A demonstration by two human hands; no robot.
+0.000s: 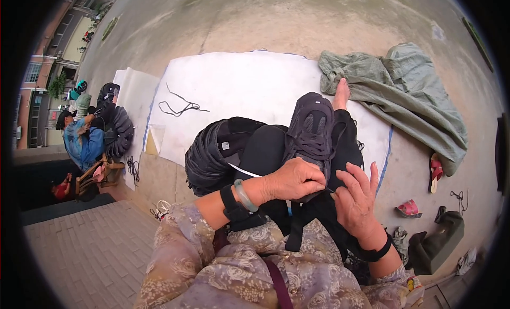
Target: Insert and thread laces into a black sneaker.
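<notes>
A dark purple-grey lace-up sneaker [309, 129] lies across my lap, its toe pointing away from me. Over its near end, my left hand [295, 180] is closed, fingertips pinched at the shoe's opening; the exact contact is hidden. Just right of it, my right hand [357, 200] has thumb and index finger pressed together while its other fingers are raised. A thin pale bit shows at that pinch, too small to name. Left of the sneaker, a bundle of nested black pieces [204, 155] rests against my leg, with a white strip [244, 171] running from it toward my left wrist.
A white sheet [228, 80] covers the ground ahead, with a loose black cord [183, 108] on it. A grey-green cloth [404, 91] lies at right, near red sandals [408, 208] and a dark boot-like item [438, 242]. Another person [85, 139] sits at far left.
</notes>
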